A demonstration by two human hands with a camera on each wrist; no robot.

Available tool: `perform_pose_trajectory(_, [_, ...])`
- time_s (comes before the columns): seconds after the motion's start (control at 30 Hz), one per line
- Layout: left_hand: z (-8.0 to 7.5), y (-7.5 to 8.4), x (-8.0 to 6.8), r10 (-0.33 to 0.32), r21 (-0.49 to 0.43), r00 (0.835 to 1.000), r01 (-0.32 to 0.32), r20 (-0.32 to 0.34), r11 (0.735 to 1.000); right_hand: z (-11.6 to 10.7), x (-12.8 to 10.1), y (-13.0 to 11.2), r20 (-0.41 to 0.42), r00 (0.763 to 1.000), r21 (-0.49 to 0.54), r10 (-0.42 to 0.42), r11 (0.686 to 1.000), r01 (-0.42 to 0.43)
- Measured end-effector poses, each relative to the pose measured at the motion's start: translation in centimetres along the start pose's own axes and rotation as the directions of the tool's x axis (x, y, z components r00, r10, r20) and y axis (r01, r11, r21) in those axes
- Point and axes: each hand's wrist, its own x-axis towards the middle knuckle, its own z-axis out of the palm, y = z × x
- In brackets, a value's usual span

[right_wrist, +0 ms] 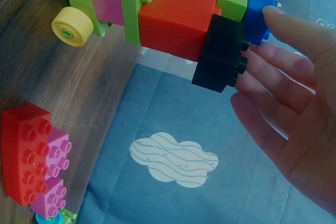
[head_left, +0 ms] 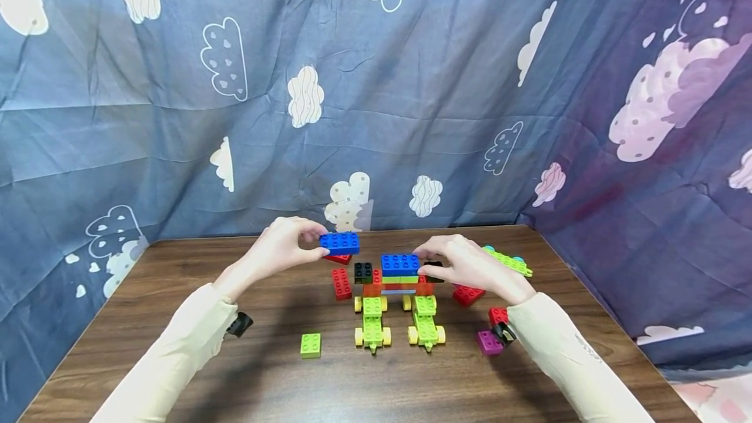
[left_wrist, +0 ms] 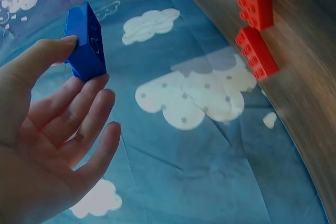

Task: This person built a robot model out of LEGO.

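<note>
Your left hand (head_left: pixel 282 247) pinches a blue brick (head_left: pixel 339 242) between thumb and fingers, lifted above the table (head_left: pixel 176 371), left of the build. Your right hand (head_left: pixel 464 265) steadies the block model (head_left: pixel 399 279), thumb on its blue top, fingers straight against the black brick (right_wrist: pixel 220 53) at its side. I'd say the body is largely stacked on two green wheeled bases (head_left: pixel 371 326); this blue brick isn't on yet, and loose red bricks (head_left: pixel 341 283) remain.
</note>
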Motion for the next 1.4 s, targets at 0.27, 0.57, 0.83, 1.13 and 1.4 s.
perform_pose_trajectory(0.27, [1.1, 2.0, 1.2, 0.048, -0.012, 0.998, -0.048, 0.039, 0.999, 0.0, -0.1, 0.1, -0.01, 1.0, 0.003, -0.003, 1.0, 0.003])
perform_pose_trajectory(0.57, [2.3, 3.3, 2.3, 0.047, -0.049, 0.997, -0.044, 0.064, 0.998, 0.1, 0.0, 0.0, -0.006, 1.0, 0.015, 0.015, 1.0, -0.015])
perform_pose_trajectory(0.83, [3.5, 4.2, 3.0, 0.073, -0.06, 0.995, -0.069, 0.062, 0.996, 0.1, -0.1, 0.1, -0.02, 1.0, 0.019, 0.01, 1.0, -0.009])
perform_pose_trajectory(1.13, [4.7, 4.8, 3.5, 0.09, -0.075, 0.995, -0.088, 0.03, 0.993, 0.0, -0.2, 0.2, -0.005, 1.0, 0.039, 0.018, 0.999, -0.018])
perform_pose_trajectory(1.4, [5.8, 5.3, 3.6, 0.095, -0.08, 0.995, -0.093, 0.024, 0.992, -0.1, -0.4, 0.1, -0.025, 1.0, 0.033, 0.016, 0.999, -0.015])
